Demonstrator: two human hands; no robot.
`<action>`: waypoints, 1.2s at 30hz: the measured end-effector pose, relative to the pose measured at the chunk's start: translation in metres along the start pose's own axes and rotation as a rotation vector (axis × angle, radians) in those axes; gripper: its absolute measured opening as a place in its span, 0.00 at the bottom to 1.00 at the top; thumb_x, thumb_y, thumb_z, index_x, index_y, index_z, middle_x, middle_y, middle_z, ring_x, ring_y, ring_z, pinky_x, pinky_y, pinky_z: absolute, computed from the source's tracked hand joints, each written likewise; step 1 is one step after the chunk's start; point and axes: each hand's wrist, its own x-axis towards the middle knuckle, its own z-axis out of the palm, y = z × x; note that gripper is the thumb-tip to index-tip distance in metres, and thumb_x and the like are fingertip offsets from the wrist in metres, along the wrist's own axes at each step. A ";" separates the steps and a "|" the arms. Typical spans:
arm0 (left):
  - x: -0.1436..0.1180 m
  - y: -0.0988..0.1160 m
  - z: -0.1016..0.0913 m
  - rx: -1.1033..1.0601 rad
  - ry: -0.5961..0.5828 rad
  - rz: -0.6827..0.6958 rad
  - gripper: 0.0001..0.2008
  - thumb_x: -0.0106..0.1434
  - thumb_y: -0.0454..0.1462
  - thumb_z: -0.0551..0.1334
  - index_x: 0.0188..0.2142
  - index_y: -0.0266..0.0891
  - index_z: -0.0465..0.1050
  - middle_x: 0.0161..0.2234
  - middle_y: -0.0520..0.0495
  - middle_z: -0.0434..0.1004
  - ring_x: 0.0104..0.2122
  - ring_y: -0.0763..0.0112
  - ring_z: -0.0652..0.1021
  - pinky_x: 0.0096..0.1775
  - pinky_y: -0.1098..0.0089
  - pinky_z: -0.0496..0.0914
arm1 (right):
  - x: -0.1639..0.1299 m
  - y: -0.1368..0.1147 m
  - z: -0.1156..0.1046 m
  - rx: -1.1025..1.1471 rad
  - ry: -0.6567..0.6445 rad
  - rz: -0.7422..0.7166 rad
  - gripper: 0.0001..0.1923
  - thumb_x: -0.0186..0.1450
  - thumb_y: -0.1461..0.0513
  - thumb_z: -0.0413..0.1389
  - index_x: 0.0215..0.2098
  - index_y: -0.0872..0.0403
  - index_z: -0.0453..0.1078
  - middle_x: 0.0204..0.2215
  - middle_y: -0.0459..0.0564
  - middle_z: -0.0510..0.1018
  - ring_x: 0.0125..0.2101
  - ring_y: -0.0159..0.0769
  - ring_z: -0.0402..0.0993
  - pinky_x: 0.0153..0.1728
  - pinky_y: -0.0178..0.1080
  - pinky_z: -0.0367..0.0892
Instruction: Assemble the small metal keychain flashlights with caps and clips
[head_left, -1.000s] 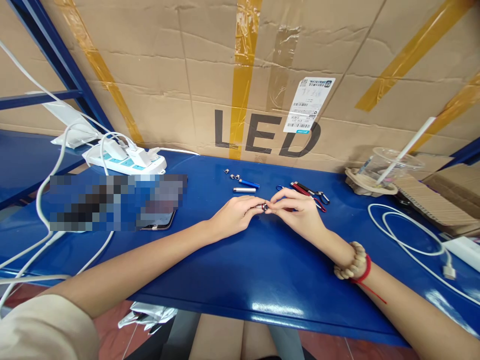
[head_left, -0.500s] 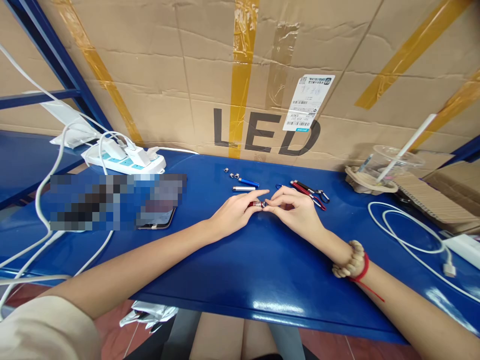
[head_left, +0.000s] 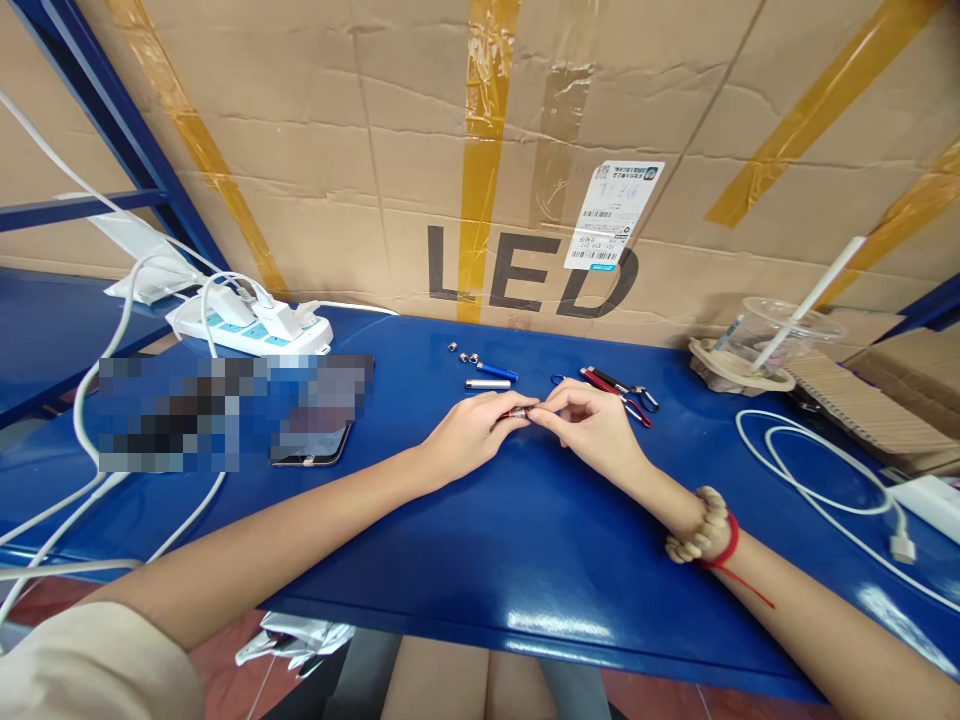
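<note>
My left hand [head_left: 471,434] grips a small red metal tube [head_left: 516,412] with a pale printed band, just above the blue table. The thumb and fingertips of my right hand [head_left: 589,425] are pinched at the tube's right end and hide it. Beyond my left hand lie a silver tube [head_left: 487,384] and a blue tube [head_left: 497,372], with several tiny silvery pieces [head_left: 464,357] beside them. Just past my right hand are a red tube and a black tube [head_left: 609,379] with clips, and a small blue clip [head_left: 557,379], partly covered by the fingers.
At the back of the blue table [head_left: 420,560] stands a large cardboard box [head_left: 300,130]. A white power strip [head_left: 262,332], cables and a phone [head_left: 319,452] occupy the left. On the right are a plastic cup [head_left: 787,325] in a carton holder, a coiled white cable [head_left: 810,480] and a notebook [head_left: 874,405].
My right fingertips have closed in on the tube's right end, covering the dark tip that showed before. My left index finger is less stretched out. The view has tilted slightly.
</note>
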 end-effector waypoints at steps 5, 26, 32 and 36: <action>0.000 0.001 0.001 -0.001 0.013 0.000 0.09 0.65 0.35 0.55 0.44 0.39 0.71 0.41 0.48 0.78 0.39 0.70 0.78 0.42 0.72 0.70 | -0.001 -0.002 -0.002 -0.069 0.004 0.012 0.18 0.57 0.50 0.59 0.21 0.55 0.69 0.21 0.47 0.72 0.17 0.26 0.62 0.17 0.33 0.60; 0.003 0.001 -0.003 -0.068 -0.100 -0.111 0.11 0.68 0.36 0.48 0.41 0.38 0.67 0.30 0.51 0.72 0.31 0.73 0.73 0.36 0.73 0.67 | -0.001 0.002 -0.007 -0.067 -0.003 -0.196 0.08 0.61 0.60 0.58 0.37 0.51 0.76 0.33 0.49 0.74 0.16 0.22 0.64 0.16 0.32 0.67; 0.004 0.000 -0.002 -0.138 -0.138 -0.141 0.10 0.67 0.36 0.49 0.47 0.40 0.62 0.32 0.50 0.72 0.32 0.72 0.74 0.36 0.73 0.68 | 0.002 0.004 -0.008 -0.007 -0.001 -0.186 0.06 0.60 0.59 0.59 0.30 0.51 0.77 0.30 0.47 0.73 0.15 0.23 0.65 0.14 0.31 0.66; 0.004 0.001 -0.002 -0.138 -0.168 -0.141 0.09 0.67 0.33 0.49 0.47 0.38 0.59 0.34 0.48 0.73 0.34 0.71 0.74 0.37 0.71 0.68 | 0.003 0.008 -0.009 0.028 -0.022 -0.201 0.07 0.59 0.58 0.59 0.27 0.53 0.76 0.29 0.47 0.73 0.15 0.22 0.65 0.14 0.31 0.66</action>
